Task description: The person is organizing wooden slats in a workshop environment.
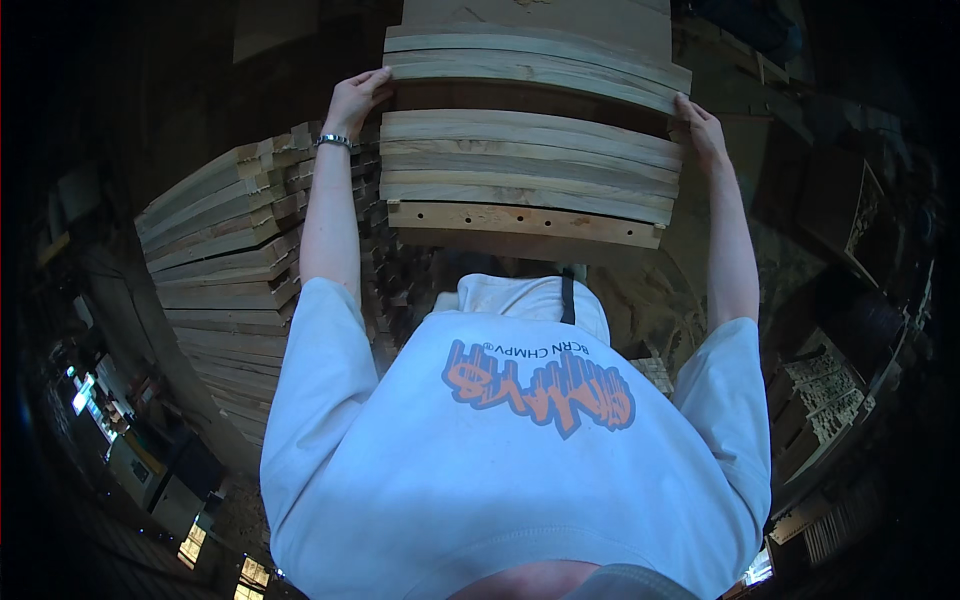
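Note:
My left hand (360, 99), with a metal watch band on its wrist, has thumb and fingers at the left end of a wooden board (525, 72). At that board's right end are the fingers of my right hand (700, 129). This board lies against other boards (510, 39) on the far side of a dark gap. Nearer my body, several pale wooden boards (529, 159) lie side by side. In front of them runs a wooden strip with a row of round holes (495, 219). The undersides of the boards and some fingertips are hidden.
A tall stack of wooden pieces with notched ends (217, 225) stands close by my left arm. Beyond the far boards is a flat pale panel (536, 11). Sawdust (645, 300) covers the floor to my right. More stacked wood (825, 394) is further right.

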Motion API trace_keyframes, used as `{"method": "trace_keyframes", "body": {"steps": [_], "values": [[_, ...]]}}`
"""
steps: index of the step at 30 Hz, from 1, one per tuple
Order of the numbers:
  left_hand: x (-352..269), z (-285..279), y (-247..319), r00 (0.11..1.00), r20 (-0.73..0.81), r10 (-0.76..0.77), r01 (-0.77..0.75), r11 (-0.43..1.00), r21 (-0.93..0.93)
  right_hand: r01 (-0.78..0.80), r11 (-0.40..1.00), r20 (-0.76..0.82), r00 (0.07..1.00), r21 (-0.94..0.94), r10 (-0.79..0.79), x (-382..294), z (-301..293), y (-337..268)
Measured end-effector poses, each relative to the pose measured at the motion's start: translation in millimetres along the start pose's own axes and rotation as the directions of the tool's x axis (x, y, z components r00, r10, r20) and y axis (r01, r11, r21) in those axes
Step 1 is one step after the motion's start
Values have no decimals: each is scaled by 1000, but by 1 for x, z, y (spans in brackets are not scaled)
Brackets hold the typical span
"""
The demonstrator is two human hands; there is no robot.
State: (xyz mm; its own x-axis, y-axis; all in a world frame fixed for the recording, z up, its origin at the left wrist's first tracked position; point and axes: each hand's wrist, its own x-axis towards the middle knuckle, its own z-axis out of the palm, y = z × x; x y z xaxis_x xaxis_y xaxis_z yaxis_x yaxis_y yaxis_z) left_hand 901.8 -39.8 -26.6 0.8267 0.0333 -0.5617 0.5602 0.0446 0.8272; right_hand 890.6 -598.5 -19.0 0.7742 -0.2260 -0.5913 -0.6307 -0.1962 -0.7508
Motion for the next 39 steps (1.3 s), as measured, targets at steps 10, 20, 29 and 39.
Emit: {"method": "trace_keyframes", "body": {"steps": [10,20,29,39], "values": [[-51,-5,-44,999,-44,-16,9,989,-144,-111,994,310,945,3,104,-18,-19,22],[-22,-11,-25,976,130,-173,199,954,-226,-251,965,377,903,73,206,12,-36,41],[27,13,8,988,-145,50,-60,996,-70,-55,970,182,983,237,11,21,-4,-3],[-17,2,-17,995,-92,-38,27,992,-127,-101,978,275,960,180,49,11,-19,27]]}}
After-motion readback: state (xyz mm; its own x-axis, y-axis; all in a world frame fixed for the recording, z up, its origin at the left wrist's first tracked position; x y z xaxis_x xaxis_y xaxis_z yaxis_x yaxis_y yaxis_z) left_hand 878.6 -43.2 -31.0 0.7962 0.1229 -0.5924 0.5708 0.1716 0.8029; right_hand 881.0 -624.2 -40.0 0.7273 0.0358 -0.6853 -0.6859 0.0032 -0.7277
